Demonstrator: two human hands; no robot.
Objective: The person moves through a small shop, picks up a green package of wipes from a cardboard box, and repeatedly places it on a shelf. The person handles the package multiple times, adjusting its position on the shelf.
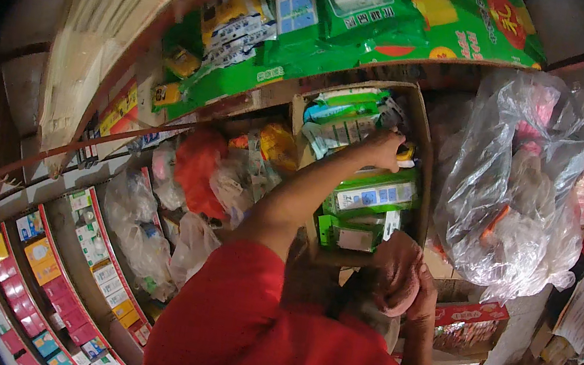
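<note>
My left hand (pixel 385 149) reaches into an open cardboard box (pixel 423 212) in front of me. Its fingers are at a small yellow and dark packet (pixel 406 155); whether they grip it is not clear. Inside the box, green packages with clear windows (pixel 374 197) lie beside pale plastic-wrapped packets (pixel 341 133). Near the box's closest side, my right hand (pixel 424 293) is closed around a crumpled brownish-pink cloth (pixel 396 275), held close to my body.
Bright green packaging (pixel 356 40) covers a ledge beyond the box. Clear plastic bags (pixel 513 202) bulge on the right, and a red bag (pixel 201 170) sits among others on the left. Racks of small cartons (pixel 74 297) stand lower left. A red-edged carton (pixel 471 320) is at right.
</note>
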